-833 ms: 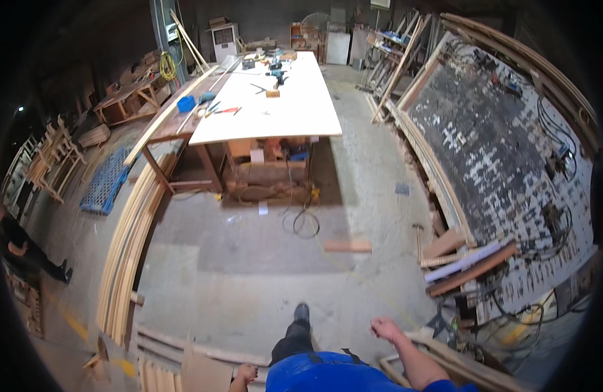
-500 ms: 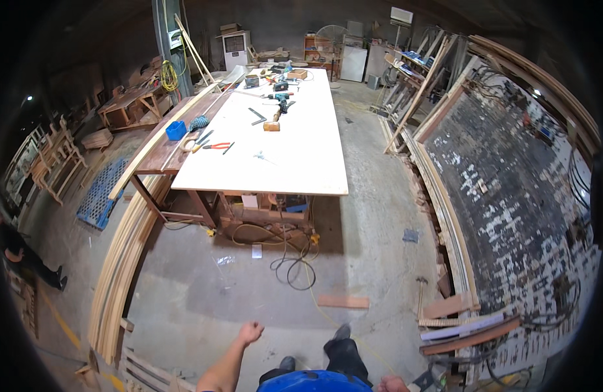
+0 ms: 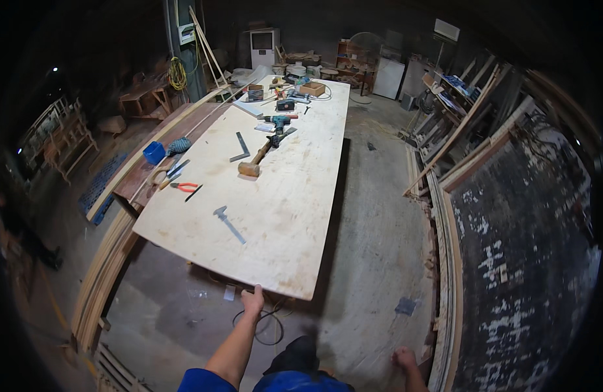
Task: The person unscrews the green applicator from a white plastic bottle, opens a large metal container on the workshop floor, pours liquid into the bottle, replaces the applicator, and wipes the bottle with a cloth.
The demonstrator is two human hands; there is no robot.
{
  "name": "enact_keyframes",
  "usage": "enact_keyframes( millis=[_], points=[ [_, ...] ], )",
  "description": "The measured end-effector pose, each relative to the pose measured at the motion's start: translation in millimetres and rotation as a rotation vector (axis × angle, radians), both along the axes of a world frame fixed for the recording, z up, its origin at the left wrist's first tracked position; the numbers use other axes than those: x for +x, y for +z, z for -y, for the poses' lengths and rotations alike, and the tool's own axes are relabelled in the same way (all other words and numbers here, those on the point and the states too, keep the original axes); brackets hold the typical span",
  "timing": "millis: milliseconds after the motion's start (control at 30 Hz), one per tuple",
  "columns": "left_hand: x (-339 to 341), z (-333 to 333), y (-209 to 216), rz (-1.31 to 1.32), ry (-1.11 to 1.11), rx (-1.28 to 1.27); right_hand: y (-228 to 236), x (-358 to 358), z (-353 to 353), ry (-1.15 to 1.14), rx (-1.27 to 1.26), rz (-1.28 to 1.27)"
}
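My left hand [image 3: 252,301] is at the near edge of a large pale wooden board [image 3: 285,228], its thumb over the edge and its fingers partly hidden, seemingly gripping it. Down by my right side, above the floor, hangs my right hand [image 3: 404,357], fingers curled and apparently holding nothing. Closest to the left hand on the board lies a grey caliper [image 3: 230,225]. Beyond it are red-handled pliers [image 3: 185,187], a wooden mallet [image 3: 250,169], a metal square [image 3: 241,147] and a teal power drill [image 3: 280,122].
Left of the board, a blue box [image 3: 154,153] stands on a brown table. Long timber strips [image 3: 104,274] lie along the floor at left. A large dark, paint-flecked panel [image 3: 523,235] lines the right. Black cable [image 3: 270,341] coils below the board's near edge. A person [image 3: 27,228] stands far left.
I have moved closer to the board. My left hand has gone from hanging free to its near edge, and the caliper now shows clearly. My right hand has come further into view.
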State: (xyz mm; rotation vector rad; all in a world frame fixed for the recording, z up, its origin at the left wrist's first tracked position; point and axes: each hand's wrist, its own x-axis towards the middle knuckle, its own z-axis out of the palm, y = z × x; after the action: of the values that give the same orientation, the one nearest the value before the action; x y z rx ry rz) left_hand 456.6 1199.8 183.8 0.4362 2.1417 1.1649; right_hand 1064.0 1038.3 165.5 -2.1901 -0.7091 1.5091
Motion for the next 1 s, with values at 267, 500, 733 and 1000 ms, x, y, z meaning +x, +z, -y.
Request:
enact_keyframes(
  millis=[267, 500, 733, 1000],
  points=[
    [63.9, -161.2, -4.3, -0.162, 0.53, -0.644, 1.4, 40.4, -296.1, 0.224, -0.031, 0.048],
    [52.2, -188.8, -38.9, -0.357, 0.643, -1.079, -68.7, 132.2, -462.7, 0.493, -0.428, -0.062],
    [58.3, -209.9, -29.4, -0.7, 0.767, -1.298, -65.0, 122.7, -781.7, 0.574, -0.492, 0.058],
    [145.1, -613.5, -45.7, -0.813, 0.179, -0.471, -10.9, 37.4, -1262.8, 0.729, 0.053, 0.014]
  ],
)
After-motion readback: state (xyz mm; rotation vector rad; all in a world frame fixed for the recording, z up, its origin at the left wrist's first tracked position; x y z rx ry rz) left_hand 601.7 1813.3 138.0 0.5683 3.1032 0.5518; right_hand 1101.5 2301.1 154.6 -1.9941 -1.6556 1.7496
